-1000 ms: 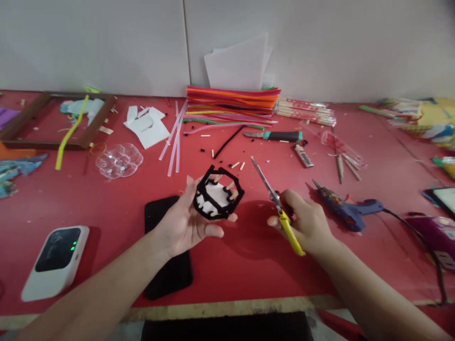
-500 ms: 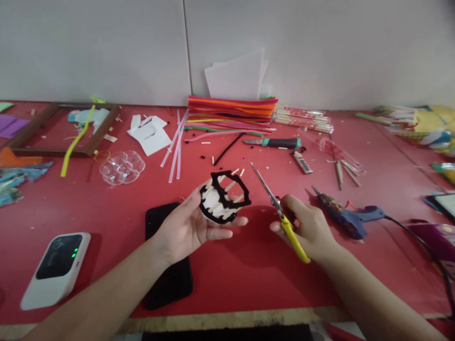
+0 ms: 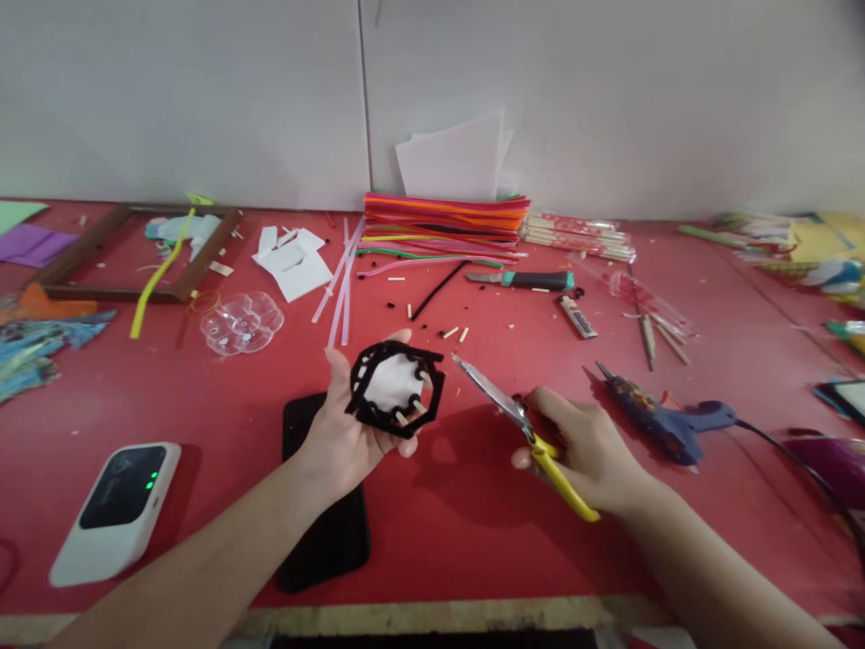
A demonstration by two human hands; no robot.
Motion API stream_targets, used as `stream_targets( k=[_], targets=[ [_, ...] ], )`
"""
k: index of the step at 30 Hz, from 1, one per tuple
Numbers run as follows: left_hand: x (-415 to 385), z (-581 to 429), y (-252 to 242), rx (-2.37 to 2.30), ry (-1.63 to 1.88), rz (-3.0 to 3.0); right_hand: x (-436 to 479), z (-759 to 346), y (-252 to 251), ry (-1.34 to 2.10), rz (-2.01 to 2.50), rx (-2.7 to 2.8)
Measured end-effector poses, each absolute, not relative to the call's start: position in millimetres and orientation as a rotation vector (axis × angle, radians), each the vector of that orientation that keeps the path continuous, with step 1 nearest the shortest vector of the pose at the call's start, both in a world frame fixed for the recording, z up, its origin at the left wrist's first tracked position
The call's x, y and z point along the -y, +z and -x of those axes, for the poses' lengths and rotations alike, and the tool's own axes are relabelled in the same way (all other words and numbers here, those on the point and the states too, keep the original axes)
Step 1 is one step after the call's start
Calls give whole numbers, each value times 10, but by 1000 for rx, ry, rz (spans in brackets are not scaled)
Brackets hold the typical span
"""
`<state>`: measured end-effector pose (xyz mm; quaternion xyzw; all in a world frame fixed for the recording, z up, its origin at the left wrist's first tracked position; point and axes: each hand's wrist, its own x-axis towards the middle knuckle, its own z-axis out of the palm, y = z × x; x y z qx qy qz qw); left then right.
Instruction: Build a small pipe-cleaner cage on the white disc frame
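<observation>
My left hand (image 3: 344,433) holds a small craft basket (image 3: 396,383) from beneath and its left side. It has a white round base, short wooden stick posts and a black fuzzy pipe-cleaner rim, and it is tilted so its inside faces me. In my right hand (image 3: 574,442) is a pair of scissors (image 3: 500,397) with yellow handles. Their blades look nearly closed and point up-left toward the basket's right edge, apart from it. Under my left wrist lies a black phone (image 3: 331,541).
Behind lie pipe cleaners (image 3: 442,221), a utility knife (image 3: 533,280), glue sticks (image 3: 344,288) and white paper scraps (image 3: 294,266). A blue glue gun (image 3: 666,419) with a cord rests at right. At left are a white device (image 3: 114,514), a clear plastic tray (image 3: 241,323) and a brown frame (image 3: 114,293).
My left hand has turned the basket, so its open top now faces me, and shifted it slightly left. The scissors remain in my right hand, and the view has shifted a little.
</observation>
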<state>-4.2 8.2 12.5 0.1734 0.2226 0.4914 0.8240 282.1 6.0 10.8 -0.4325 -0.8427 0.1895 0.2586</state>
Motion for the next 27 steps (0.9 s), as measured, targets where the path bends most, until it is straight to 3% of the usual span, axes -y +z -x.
stream_targets(
  k=[27],
  targets=[
    [-87,68,72,-388,1004,-421,-34,-2793,131,444,1144,2368]
  ],
)
